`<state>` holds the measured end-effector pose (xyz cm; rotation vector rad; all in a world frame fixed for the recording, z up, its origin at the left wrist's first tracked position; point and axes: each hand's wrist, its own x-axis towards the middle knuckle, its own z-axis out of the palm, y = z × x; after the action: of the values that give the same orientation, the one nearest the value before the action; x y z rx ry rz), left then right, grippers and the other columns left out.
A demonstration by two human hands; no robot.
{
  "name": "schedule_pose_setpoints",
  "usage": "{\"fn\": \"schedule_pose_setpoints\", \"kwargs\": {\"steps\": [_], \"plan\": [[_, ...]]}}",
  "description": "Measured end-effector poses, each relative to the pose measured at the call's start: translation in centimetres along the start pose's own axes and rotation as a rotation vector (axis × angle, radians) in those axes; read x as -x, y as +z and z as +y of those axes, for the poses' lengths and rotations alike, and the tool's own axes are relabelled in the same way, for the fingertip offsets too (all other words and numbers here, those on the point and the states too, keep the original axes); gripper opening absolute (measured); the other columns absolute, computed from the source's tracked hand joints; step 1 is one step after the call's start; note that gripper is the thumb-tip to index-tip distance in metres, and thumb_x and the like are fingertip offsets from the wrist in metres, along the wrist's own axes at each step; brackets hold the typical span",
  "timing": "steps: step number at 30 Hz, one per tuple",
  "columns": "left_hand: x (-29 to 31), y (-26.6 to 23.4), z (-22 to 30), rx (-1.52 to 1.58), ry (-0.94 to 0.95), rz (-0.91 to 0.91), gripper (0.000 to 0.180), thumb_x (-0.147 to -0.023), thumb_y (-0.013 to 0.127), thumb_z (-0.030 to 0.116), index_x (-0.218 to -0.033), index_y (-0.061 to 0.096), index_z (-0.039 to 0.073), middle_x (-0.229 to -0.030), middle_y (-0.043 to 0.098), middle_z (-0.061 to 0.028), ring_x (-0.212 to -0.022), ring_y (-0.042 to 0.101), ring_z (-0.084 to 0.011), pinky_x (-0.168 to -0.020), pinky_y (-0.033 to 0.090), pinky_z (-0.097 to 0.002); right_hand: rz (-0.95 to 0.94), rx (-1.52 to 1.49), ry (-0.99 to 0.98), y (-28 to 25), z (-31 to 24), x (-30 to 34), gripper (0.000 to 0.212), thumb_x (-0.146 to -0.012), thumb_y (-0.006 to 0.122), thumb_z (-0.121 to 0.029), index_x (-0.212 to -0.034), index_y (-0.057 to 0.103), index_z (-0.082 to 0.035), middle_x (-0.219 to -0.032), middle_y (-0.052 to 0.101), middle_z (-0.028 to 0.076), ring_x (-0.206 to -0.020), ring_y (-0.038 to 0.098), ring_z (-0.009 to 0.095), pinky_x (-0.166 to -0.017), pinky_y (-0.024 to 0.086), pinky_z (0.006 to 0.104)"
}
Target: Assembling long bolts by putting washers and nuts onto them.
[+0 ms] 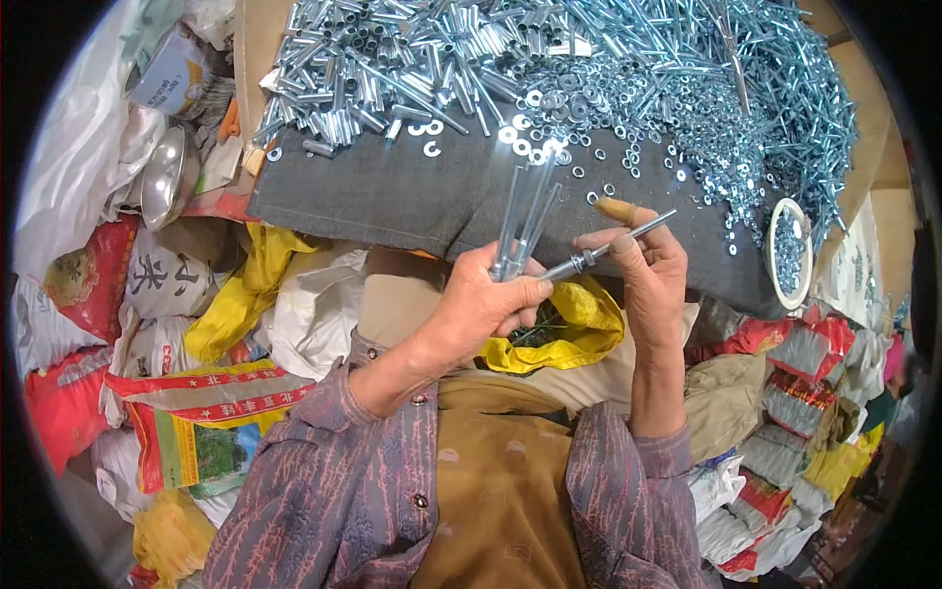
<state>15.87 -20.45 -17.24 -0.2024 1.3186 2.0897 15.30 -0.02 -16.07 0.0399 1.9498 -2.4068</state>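
Note:
My left hand [481, 299] is closed around a bundle of long metal bolts [528, 216] that fan upward from the fingers. Between its thumb and fingers it also pinches one end of a single bolt [651, 225], which slants up to the right. A nut and washer [579, 263] sit partway along that bolt. My right hand [653, 270] holds the shaft between thumb and fingers, beyond the nut. One of its fingers wears a tan finger cover [615, 208]. Below the hands, a yellow sack [603, 339] lies open with dark metal pieces inside.
A dark cloth [363, 201] covers the table's near part. Metal sleeves [392, 59], washers [559, 98], nuts [706, 128] and long bolts [814, 108] are heaped behind. A white bowl [788, 257] of small parts stands at right. Packed sacks [211, 422] crowd the left; bags [800, 393] fill the right.

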Motion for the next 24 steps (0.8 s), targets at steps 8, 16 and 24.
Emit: {"fn": "schedule_pose_setpoints", "kwargs": {"steps": [8,16,24], "plan": [[0.1,-0.5,0.7,0.129,-0.054,-0.023,0.014,-0.084,0.066,0.008,-0.091,0.056,0.002,-0.062,0.054,-0.0042,-0.042,0.042,-0.0052,-0.039,0.029,-0.0190,0.039,0.167,0.234,-0.3,-0.2,-0.3,0.040,-0.087,0.063,-0.009,-0.126,0.054,-0.002,-0.100,0.067,0.011,-0.088,0.060,0.010,-0.078,0.049,0.0234],[0.5,0.3,-0.3,-0.255,0.183,0.164,0.014,-0.083,0.067,0.010,-0.084,0.055,0.002,-0.064,0.059,-0.0022,-0.051,0.054,-0.0087,-0.045,0.042,-0.0246,0.063,-0.043,0.217,3.5,1.5,0.4,0.019,-0.087,0.066,-0.011,-0.102,0.063,-0.001,-0.090,0.064,0.001,-0.080,0.056,0.008,-0.075,0.046,0.0230],[0.6,-1.6,0.5,-0.188,0.147,0.177,0.018,-0.086,0.065,0.010,-0.100,0.060,0.001,-0.062,0.054,0.0008,-0.048,0.044,-0.0051,-0.044,0.033,-0.0182,0.109,0.202,0.144,2.7,1.3,2.1,0.016,-0.089,0.062,-0.013,-0.098,0.062,0.001,-0.082,0.060,0.000,-0.077,0.053,0.007,-0.070,0.045,0.0234]]}}
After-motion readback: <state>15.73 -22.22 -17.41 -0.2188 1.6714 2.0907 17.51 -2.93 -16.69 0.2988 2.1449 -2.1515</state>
